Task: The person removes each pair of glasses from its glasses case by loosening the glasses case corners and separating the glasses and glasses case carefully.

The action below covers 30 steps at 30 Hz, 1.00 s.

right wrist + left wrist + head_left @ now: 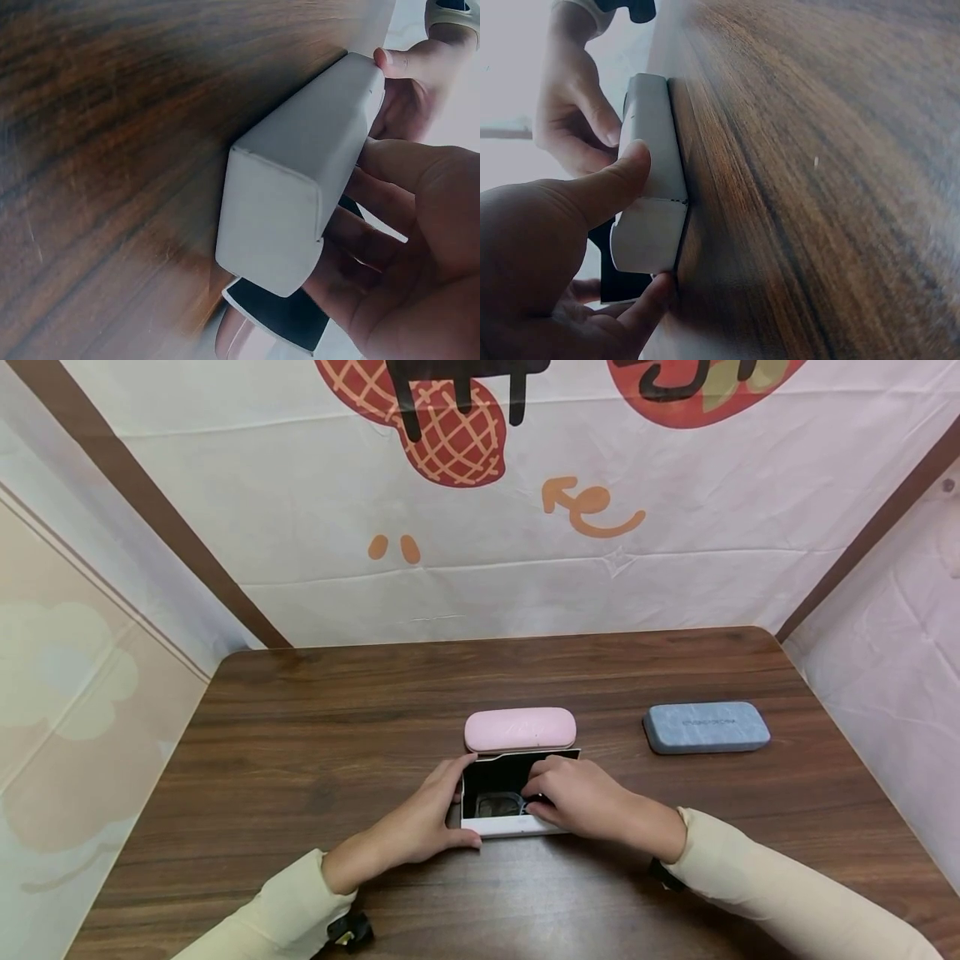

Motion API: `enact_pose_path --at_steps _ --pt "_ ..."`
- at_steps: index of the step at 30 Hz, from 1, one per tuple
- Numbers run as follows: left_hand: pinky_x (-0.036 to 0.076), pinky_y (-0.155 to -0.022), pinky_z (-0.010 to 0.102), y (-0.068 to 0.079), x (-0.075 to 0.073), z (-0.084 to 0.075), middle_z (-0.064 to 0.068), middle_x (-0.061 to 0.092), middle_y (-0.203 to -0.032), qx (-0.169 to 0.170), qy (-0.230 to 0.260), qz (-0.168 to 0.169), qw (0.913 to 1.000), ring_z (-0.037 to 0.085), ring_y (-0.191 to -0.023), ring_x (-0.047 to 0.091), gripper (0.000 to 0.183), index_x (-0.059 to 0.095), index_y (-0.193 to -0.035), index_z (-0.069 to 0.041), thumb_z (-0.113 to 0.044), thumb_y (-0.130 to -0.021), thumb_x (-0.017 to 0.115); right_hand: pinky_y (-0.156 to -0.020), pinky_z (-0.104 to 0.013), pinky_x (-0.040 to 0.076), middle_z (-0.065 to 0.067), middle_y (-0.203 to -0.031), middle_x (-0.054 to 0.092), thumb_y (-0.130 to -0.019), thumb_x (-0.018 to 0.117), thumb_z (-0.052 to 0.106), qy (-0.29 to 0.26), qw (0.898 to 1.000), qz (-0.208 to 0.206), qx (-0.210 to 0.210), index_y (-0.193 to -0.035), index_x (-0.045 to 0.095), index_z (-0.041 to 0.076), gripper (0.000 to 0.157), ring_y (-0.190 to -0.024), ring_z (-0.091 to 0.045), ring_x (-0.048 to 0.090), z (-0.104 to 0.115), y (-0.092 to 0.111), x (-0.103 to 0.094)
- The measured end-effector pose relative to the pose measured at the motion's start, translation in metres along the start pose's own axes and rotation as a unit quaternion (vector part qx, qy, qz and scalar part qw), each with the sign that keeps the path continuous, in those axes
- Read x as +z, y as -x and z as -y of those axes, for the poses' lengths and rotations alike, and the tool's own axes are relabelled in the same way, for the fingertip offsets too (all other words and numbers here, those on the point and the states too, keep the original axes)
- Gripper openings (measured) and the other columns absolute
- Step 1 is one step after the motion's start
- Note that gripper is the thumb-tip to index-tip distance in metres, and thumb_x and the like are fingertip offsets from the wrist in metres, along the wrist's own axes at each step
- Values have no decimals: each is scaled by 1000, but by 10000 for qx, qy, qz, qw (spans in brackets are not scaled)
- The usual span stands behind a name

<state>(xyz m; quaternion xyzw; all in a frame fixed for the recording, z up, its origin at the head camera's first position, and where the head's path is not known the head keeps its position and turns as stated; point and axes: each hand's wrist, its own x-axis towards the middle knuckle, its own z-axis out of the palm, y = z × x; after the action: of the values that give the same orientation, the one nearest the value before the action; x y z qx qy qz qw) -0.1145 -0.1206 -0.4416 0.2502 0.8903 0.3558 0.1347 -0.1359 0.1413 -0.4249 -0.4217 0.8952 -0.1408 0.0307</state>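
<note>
White case point(517, 827), lid raised, between the two hands; left hand point(426, 822), thumb and fingers spread, gripping its left end; glasses point(497, 806), inside it, at the right fingertips; right hand point(581, 795), thumb and fingers pinching them; pink case point(521, 729), just beyond the fingers; blue case point(707, 727), right of them; wooden table point(247, 827) beneath.

Cases: you have three; white case point(517, 826) at lower centre, pink case point(521, 730) just above it in the frame, blue case point(707, 727) right of centre.
Glasses point(498, 806): one pair, lower centre.
Hands: both of yours, left hand point(433, 814) and right hand point(581, 795).
Sleeves: your two, left sleeve point(288, 906) at lower left, right sleeve point(780, 877) at lower right.
Table point(315, 752): one under your hands.
</note>
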Motion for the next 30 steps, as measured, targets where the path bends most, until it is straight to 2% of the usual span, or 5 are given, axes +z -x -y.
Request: enact_pose_path --at_steps 14,18,23,30 --pt "43 -103 47 1 0 1 16 44 -143 43 19 -19 10000 24 -114 51 102 27 -156 -1 -25 -79 90 -73 -34 55 6 -92 68 -91 74 20 -122 9997 108 203 -90 75 15 5 -87 -10 64 3 -5 -2" --pt "43 -103 47 1 0 1 17 44 -144 56 24 -5 10000 24 -114 51 102 27 -156 -1 -26 -79 89 -71 -34 54 7 -89 69 -88 75 18 -131 9997 26 205 -89 74 16 2 -84 -9 65 3 -6 -1" --pt "44 -102 47 1 -1 1 16 45 -142 43 52 3 10000 24 -113 51 102 27 -156 -1 -25 -79 89 -64 -32 53 10 -84 69 -86 76 16 -86 9996 -151 242 -86 72 19 6 -76 -6 63 3 -6 1" --pt "42 -106 49 1 -1 2 18 44 -144 50 38 -13 10000 27 -121 49 102 27 -156 -1 -25 -79 89 -62 -34 53 11 -83 70 -85 77 17 22 9990 -266 346 -86 72 20 5 -76 -8 65 4 -6 0"
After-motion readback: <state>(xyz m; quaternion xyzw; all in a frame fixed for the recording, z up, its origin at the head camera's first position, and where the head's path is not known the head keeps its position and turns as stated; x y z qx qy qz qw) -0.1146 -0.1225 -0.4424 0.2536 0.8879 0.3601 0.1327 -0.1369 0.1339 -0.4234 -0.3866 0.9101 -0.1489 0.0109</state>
